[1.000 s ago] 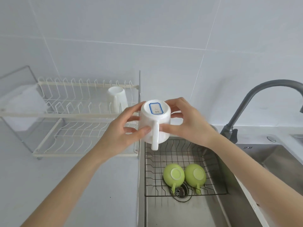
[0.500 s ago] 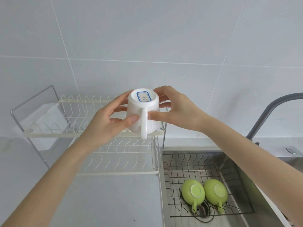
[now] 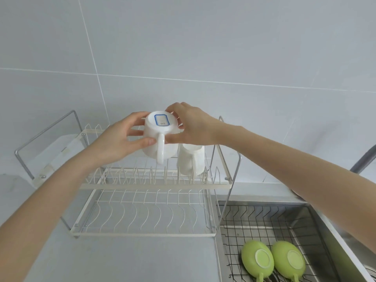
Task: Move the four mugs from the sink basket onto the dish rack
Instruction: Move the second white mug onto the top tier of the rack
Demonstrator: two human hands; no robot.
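1. Pale grey tiled wall (image 3: 203, 47) behind; grey countertop (image 3: 132, 259) below, steel sink (image 3: 325, 220) at right.
2. White 2-tier dish rack (image 3: 154, 186) on the counter, just left of the sink basket (image 3: 264, 218).
3. White mug (image 3: 160, 137) upside down over the upper tier, handle facing the camera; left hand (image 3: 120, 139) and right hand (image 3: 195, 127) clamped on its sides.
4. Second white mug (image 3: 191, 159) inverted on the upper tier, just right of the held one.
5. 2 green mugs (image 3: 272, 259) upside down in the basket.
6. Since 0.5 s ago: held mug carried further over the rack; second mug, hidden then, now seen.
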